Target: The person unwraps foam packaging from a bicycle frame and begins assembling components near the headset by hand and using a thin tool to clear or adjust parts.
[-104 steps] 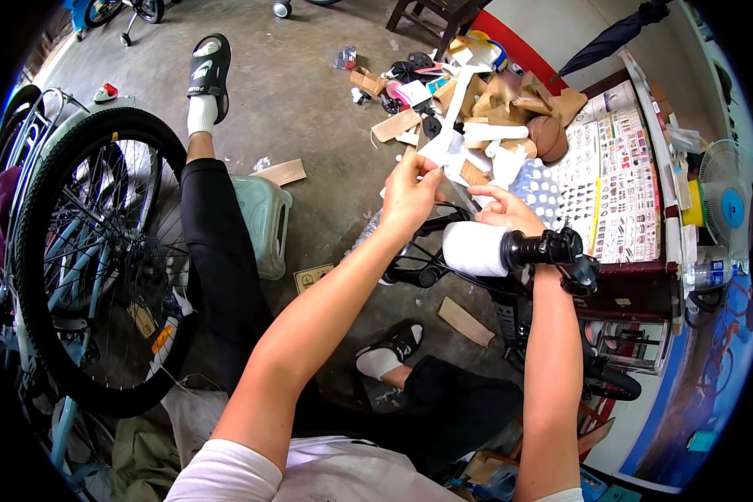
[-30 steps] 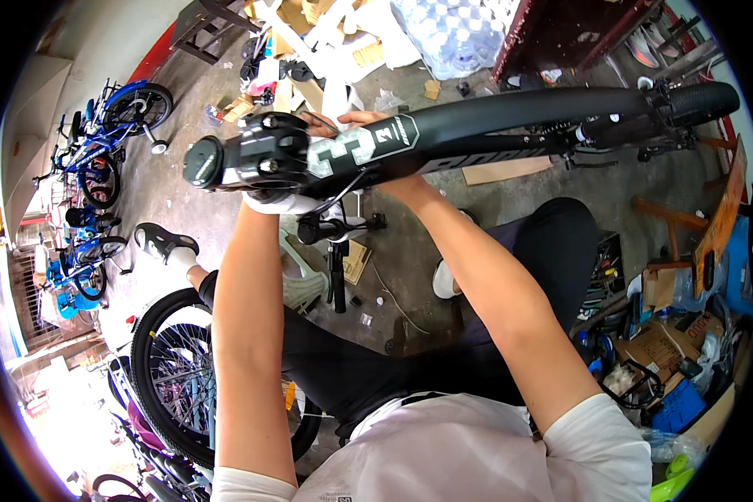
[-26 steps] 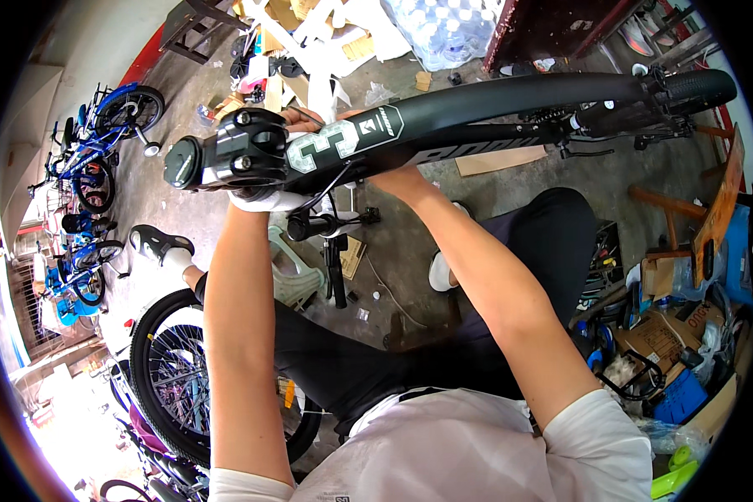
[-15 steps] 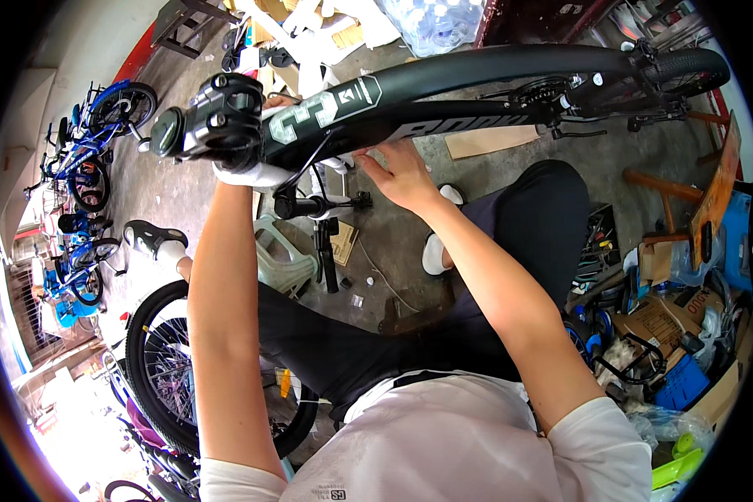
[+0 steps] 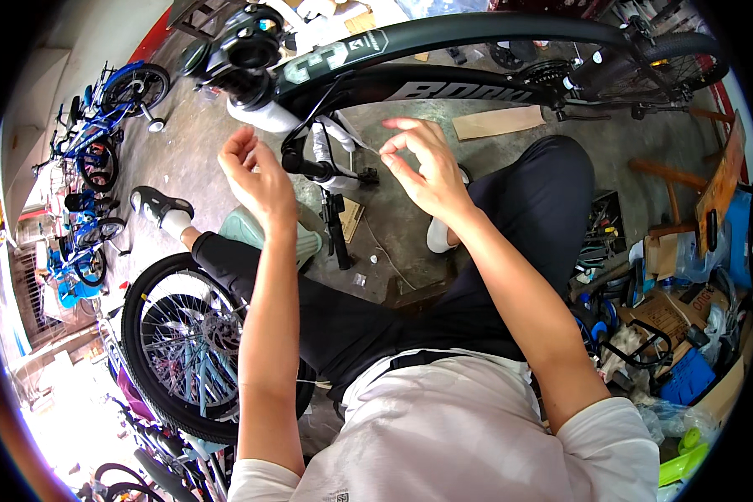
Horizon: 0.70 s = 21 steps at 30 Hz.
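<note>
A black bicycle frame (image 5: 477,89) lies across the far side, its handlebar stem (image 5: 247,46) at the far left end. White wrapping (image 5: 263,115) covers part of the front end, and wrapped fork legs (image 5: 323,144) hang below it beside a handlebar (image 5: 334,230). My left hand (image 5: 263,184) is raised just left of the fork, apart from the frame, its fingers loosely bent with nothing visible in them. Below the frame's lower tube, my right hand (image 5: 427,171) pinches the end of a thin whitish strip (image 5: 361,140) that runs toward the wrapped fork.
A spoked wheel (image 5: 184,347) stands by my left leg. Beyond it are small blue bicycles (image 5: 92,151). A pale green stool (image 5: 305,245) stands between my legs. Flat cardboard (image 5: 499,123) lies under the frame. To the right are a tool box (image 5: 607,226) and a wooden stool (image 5: 715,197).
Both hands have come away from the frame's front end toward me. My left hand, earlier behind the stem, now shows fully. The strip now shows at my right fingertips.
</note>
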### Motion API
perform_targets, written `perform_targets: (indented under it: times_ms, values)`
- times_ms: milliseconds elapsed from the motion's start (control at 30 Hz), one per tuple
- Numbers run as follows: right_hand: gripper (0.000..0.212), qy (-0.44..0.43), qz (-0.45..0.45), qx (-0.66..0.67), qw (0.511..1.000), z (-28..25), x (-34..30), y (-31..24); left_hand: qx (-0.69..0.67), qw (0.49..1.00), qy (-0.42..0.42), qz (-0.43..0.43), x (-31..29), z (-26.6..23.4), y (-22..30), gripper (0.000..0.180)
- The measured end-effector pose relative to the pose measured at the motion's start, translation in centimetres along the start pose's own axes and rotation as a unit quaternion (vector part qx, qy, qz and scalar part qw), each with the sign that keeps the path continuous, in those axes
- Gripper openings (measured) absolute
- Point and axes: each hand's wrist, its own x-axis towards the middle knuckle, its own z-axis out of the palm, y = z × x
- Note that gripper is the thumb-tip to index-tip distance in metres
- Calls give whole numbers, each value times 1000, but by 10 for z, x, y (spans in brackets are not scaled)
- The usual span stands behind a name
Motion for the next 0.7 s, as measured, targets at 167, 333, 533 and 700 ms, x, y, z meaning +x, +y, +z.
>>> perform_targets:
  times_ms: [167, 333, 533, 700]
  values:
    - [9, -23, -6, -21, 1000, -3, -6, -17, 102, 992, -68, 22, -18, -1, 17, 38]
    - [9, -55, 161, 101, 980, -1, -17, -21, 135, 986, -61, 71, -18, 4, 14, 31]
    - [11, -64, 210, 178, 959, -2, -31, -22, 212, 962, -104, 138, -11, -5, 0, 21]
    - [11, -88, 262, 178, 944, -13, -42, -23, 192, 973, -56, 119, -18, -6, 5, 25]
